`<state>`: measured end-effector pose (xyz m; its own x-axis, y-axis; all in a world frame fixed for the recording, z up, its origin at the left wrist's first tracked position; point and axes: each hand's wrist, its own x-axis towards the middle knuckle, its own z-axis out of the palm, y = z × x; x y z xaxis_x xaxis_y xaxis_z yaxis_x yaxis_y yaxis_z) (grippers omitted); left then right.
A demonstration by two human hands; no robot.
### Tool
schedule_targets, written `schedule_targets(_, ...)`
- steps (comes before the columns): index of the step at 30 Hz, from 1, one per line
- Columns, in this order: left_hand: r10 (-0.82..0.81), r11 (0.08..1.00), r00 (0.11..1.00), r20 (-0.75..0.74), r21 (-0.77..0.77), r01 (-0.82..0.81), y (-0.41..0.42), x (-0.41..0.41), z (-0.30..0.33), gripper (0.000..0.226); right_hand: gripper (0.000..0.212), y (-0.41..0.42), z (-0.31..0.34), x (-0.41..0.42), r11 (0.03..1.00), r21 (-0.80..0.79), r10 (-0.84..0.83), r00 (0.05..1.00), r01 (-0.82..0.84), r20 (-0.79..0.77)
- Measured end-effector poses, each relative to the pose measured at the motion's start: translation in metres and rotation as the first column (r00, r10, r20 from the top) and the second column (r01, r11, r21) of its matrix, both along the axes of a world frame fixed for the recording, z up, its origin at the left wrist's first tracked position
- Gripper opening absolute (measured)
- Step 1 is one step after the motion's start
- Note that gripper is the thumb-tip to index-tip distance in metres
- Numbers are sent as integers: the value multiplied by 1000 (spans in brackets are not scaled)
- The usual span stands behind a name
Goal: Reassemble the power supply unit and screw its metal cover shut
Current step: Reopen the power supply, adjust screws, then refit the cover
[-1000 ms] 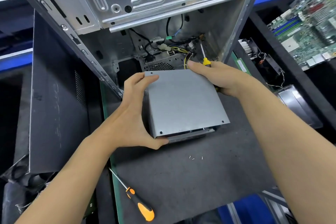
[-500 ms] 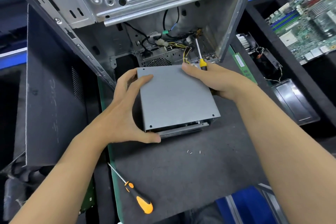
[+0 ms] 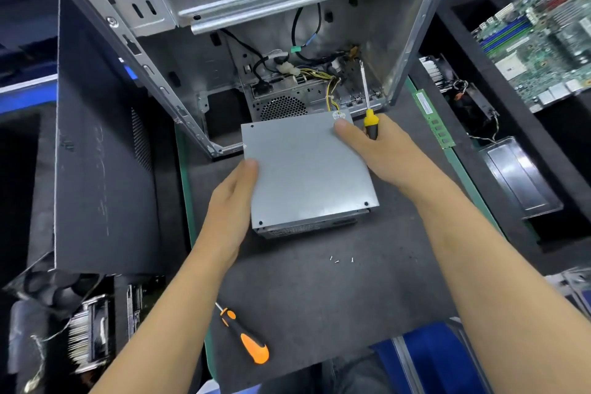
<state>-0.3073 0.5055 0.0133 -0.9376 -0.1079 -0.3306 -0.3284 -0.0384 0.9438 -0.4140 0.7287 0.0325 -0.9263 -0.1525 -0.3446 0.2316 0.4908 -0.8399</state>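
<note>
L hand (image 3: 230, 201) flat vs cover (image 3: 307, 169) at 9 o'clock; R hand (image 3: 380, 150) grips screwdriver (image 3: 369, 112). Risk: cover shifts, holes misalign w/ screws (image 3: 340, 260).

Left hand (image 3: 233, 201): a second ago its fingers lay spread over the cover's (image 3: 303, 169) top near the far-left corner, thumb hooked under the near-left corner; now it lies along the cover's left edge, one fingertip at that edge, nothing on top.
Right hand (image 3: 380, 150): little changed; one fingertip on the far-right corner, yellow screwdriver (image 3: 367, 105) in its grip.
Cover: earlier its near edge stood off the PSU (image 3: 307, 227); now it sits closer over the PSU's front.
</note>
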Motion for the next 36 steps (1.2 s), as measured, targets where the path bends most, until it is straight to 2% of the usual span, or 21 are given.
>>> schedule_targets(3, 32, 997, 998, -47, -73, -36, -2, -2, -7, 39, 58, -2, 0, 5, 991, 134, 10, 998, -2, -55)
schedule_targets(5, 15, 993, 999, -45, -119, -21, -2, -2, -10, 42, 55, -5, -1, 7, 990, 141, 12, 997, -1, -81)
schedule_targets(8, 59, 995, 996, -60, -73, -63, -4, -10, -15, 49, 50, -12, -4, 9, 990, 137, -23, 998, 30, -58)
schedule_targets(10, 157, 988, 987, -41, 17, -156, -7, -21, -14, 69, 47, -16, -6, 13, 995, 41, -85, 996, 87, -32)
schedule_targets(11, 165, 985, 985, -47, 58, -162, -8, -27, -14, 69, 45, -17, -6, 13, 991, -51, -122, 993, 121, 0)
schedule_targets(12, 144, 987, 988, -61, 81, -139, -9, -32, -16, 61, 45, -18, -6, 12, 974, -160, -154, 987, 160, 52)
schedule_targets(14, 154, 985, 986, -70, 86, -148, -7, -36, -15, 40, 60, -22, 0, 5, 912, -328, -197, 965, 246, 175)
schedule_targets(16, 205, 976, 976, -71, 89, -199, -5, -40, -15, 33, 69, -24, 2, -5, 897, -357, -194, 957, 261, 214)
schedule_targets(19, 192, 980, 978, -86, 71, -186, -8, -44, -16, 28, 60, -24, -3, -21, 922, -307, -163, 955, 237, 248)
schedule_targets(23, 145, 989, 983, -109, 16, -145, -11, -45, -13, 24, 57, -20, 6, -43, 969, -239, -4, 969, 65, 249)
schedule_targets(26, 152, 988, 982, -115, 20, -151, -9, -43, -13, 26, 36, -23, 12, -53, 981, -191, 79, 972, -36, 221)
schedule_targets(29, 197, 980, 974, -117, 57, -191, -5, -43, -12, 23, 18, -31, 5, -50, 987, -163, 33, 982, -3, 184)
schedule_targets(32, 221, 975, 969, -112, 48, -217, -4, -45, -10, 21, 41, -34, -3, -40, 998, 13, -70, 996, 69, 61)
schedule_targets(36, 286, 954, 947, -145, -46, -295, -7, -48, -10, 40, 49, -37, -3, -33, 957, 167, -222, 969, 237, -104)
